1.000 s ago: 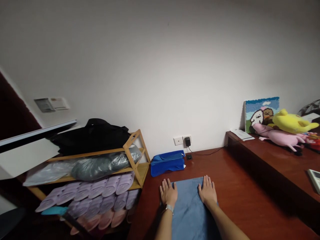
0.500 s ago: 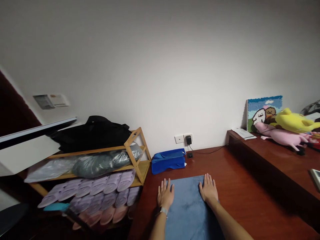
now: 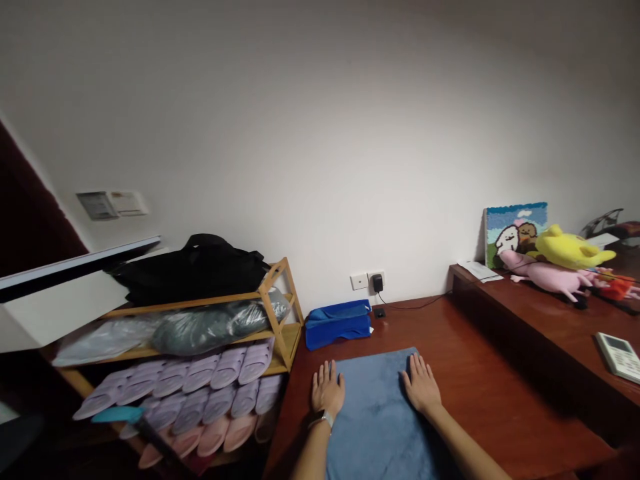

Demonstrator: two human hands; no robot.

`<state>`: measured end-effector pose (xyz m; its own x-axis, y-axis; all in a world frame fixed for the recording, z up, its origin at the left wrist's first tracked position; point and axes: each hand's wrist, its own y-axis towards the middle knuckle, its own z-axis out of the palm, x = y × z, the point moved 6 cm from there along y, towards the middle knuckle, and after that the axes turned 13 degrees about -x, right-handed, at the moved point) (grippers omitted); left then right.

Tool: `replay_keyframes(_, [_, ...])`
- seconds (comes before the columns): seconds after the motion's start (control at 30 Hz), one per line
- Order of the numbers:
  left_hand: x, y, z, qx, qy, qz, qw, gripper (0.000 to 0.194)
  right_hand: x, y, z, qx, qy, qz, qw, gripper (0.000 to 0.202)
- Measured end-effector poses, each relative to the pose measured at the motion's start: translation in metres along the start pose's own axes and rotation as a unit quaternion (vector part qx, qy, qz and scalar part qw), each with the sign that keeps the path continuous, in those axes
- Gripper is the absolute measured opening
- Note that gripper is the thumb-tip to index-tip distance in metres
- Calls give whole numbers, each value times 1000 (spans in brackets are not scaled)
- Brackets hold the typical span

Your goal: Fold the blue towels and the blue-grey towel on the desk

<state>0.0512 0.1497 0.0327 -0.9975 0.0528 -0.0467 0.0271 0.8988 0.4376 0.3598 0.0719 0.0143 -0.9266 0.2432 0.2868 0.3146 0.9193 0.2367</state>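
A blue-grey cloth [image 3: 375, 407], like a soft towel, lies spread on the reddish-brown wooden table [image 3: 480, 393]. My left hand [image 3: 329, 388] rests flat at its left edge, fingers stretched out, with a watch on the wrist. On the right edge lies my right hand [image 3: 421, 385], palm down, its thumb apart from the fingers. Neither hand grips anything. Past the cloth's far edge, against the wall, sits a folded bright blue cloth [image 3: 339, 327]. The near end of the blue-grey cloth runs out of view.
At left stands a wooden rack [image 3: 283, 333] with several slippers [image 3: 220, 367] and a black bag [image 3: 195, 270]. A plugged-in adapter [image 3: 377, 283] trails a cord along the wall. The raised right surface holds plush toys [image 3: 550, 273], a picture [image 3: 515, 233] and a calculator-like device [image 3: 619, 357].
The camera view has shifted slightly, bringing more of the device at right into sight. Both hands stay flat at the cloth's edges, the right one a little lower in view.
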Motion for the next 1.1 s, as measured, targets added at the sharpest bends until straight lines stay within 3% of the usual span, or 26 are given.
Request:
replay_keyframes(0.13, [-15,2,-15,-18,3,26,999,60,2,-13,0,18,-12,-16,1000,76])
replay_keyframes(0.2, [-44,-7,-21,-26,-29,82,996,60,4,-14,-2,20,-18,-20,999,75])
replay_keyframes(0.3, [-106,-33,-21,-19,-110,186,976,58,6,-14,-7,18,-17,-19,1000,75])
replay_keyframes(0.37, [-138,-50,-17,-4,-141,204,969,57,7,-14,-9,17,-13,-17,1000,75])
replay_keyframes(0.43, [-150,-60,-13,8,-143,185,972,58,7,-15,-10,18,-11,-16,1000,75])
replay_keyframes(0.53, [-128,-61,-12,15,-108,134,985,60,6,-16,-10,16,-7,-11,1000,76])
replay_keyframes(0.7, [-42,-59,-18,25,-19,22,999,66,6,-15,-13,12,1,-7,1000,75])
replay_keyframes(0.77, [-22,-63,-21,31,-13,4,999,68,9,-13,-17,17,-3,-5,1000,74])
replay_keyframes(0.9, [-18,-70,-24,21,-27,1,999,69,13,-25,-28,4,-1,-7,1000,72])
replay_keyframes(1.0, [-22,-71,-24,2,-24,-2,1000,67,12,-52,-30,-34,21,-48,998,71])
replay_keyframes(1.1, [-20,-69,-25,-12,-20,2,1000,66,2,-82,-22,-24,35,-64,997,70])
